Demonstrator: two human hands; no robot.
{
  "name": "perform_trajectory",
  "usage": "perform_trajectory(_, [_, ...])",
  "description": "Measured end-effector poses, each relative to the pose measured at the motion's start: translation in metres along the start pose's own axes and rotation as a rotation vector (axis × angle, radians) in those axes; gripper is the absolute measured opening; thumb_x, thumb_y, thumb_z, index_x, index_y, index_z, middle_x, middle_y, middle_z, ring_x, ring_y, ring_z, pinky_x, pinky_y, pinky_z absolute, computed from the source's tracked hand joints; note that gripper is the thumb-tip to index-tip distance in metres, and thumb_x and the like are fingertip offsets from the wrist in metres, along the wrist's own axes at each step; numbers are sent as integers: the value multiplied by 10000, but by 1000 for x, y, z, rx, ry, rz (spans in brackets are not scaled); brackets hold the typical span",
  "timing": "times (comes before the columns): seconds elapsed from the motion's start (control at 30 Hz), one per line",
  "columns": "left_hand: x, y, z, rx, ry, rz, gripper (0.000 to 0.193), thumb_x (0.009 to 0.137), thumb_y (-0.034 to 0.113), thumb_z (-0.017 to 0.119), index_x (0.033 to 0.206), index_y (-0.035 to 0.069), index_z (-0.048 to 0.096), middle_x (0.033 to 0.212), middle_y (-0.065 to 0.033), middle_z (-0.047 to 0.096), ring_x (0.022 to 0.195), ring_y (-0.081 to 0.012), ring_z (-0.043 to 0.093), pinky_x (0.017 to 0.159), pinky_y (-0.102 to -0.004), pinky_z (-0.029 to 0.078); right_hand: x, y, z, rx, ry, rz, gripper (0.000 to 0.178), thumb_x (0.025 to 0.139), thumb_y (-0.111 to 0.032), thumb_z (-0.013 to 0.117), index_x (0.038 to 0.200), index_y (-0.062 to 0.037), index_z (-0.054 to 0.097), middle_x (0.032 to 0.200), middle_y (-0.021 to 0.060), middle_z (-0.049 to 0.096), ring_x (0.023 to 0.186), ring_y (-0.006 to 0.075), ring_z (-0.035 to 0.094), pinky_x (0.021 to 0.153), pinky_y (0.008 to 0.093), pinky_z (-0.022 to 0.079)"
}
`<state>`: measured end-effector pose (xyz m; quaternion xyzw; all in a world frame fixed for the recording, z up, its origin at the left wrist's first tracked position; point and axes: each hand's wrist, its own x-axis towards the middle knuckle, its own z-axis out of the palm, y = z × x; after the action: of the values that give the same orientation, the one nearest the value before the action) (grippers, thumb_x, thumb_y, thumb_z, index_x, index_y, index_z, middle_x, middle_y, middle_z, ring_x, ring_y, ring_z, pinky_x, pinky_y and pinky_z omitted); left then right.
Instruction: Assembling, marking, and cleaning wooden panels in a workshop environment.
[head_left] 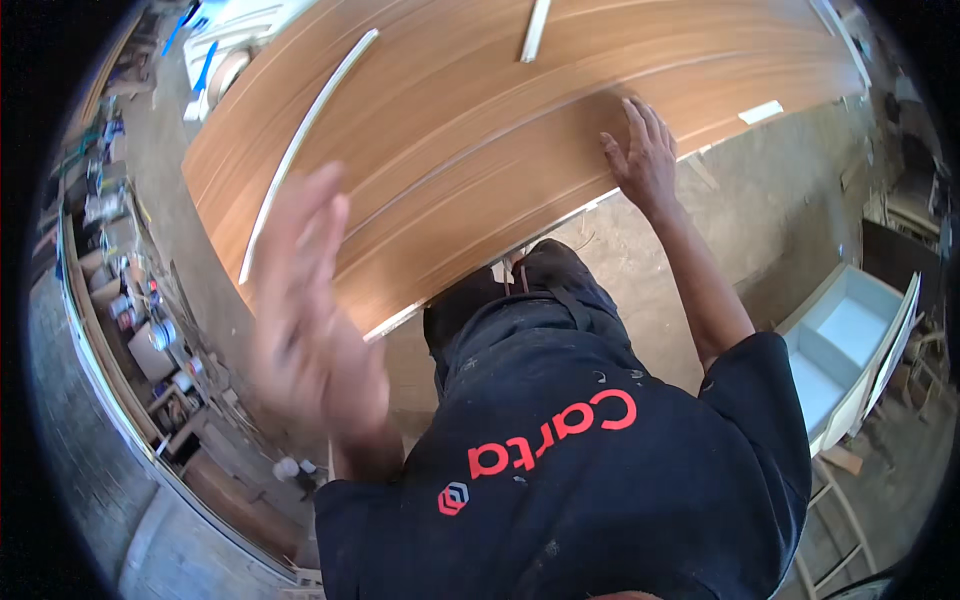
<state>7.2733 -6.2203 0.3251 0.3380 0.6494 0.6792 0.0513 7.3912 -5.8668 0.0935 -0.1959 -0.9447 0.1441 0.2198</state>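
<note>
A large wood-grain panel [480, 150] lies in front of me, its near edge close to my waist. My right hand [645, 155] rests on it by the near edge, fingers spread, holding nothing. Raised over the panel's left end, my left hand [310, 320] is smeared by motion; its fingers look stretched out, with nothing seen in them. A long white strip [300, 140] lies across the panel's left part. Another white strip [535, 30] is at the far middle, and a short white piece [762, 112] sits near the right edge.
Left of the panel, a roll of tape [228, 75] and a blue-handled brush [206, 70] lie on a white surface. Shelves with cans and jars [160, 335] line the left side. A white open box with compartments [845, 330] stands at the right, beside a wooden frame [835, 520].
</note>
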Motion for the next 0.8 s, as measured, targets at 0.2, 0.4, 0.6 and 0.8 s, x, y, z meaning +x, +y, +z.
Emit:
perform_trajectory(0.2, [-100, -166, -21, 1279, -280, -811, 908, 1013, 605, 514, 1597, -51, 282, 1667, -296, 238, 1546, -453, 232, 1236, -589, 209, 18, -25, 52, -244, -269, -124, 829, 1016, -632, 411, 1609, -57, 333, 1698, 149, 281, 1575, 382, 212, 1261, 590, 138])
perform_trajectory(0.4, [-157, -209, -13, 1407, -13, -500, 912, 996, 635, 467, 1602, -25, 299, 1695, -267, 192, 1559, -463, 175, 1214, -622, 182, 6, -66, 63, -253, -355, -263, 861, 1019, -622, 408, 1618, -17, 284, 1710, 183, 228, 1582, 400, 166, 1266, 583, 89])
perform_trajectory(0.6, [-153, -206, -10, 1372, 110, -534, 909, 993, 652, 452, 1600, -11, 316, 1695, -251, 209, 1566, -442, 172, 1218, -626, 167, 7, -69, 59, -238, -388, -326, 829, 1025, -562, 438, 1616, -3, 279, 1698, 214, 238, 1574, 419, 176, 1266, 583, 101])
perform_trajectory(0.8, [-155, -208, -39, 1412, 228, -674, 927, 999, 682, 402, 1618, 4, 274, 1705, -237, 184, 1576, -431, 147, 1233, -628, 136, 7, -66, 58, -229, -407, -298, 832, 1026, -561, 439, 1621, -5, 271, 1700, 208, 236, 1575, 415, 177, 1272, 568, 98])
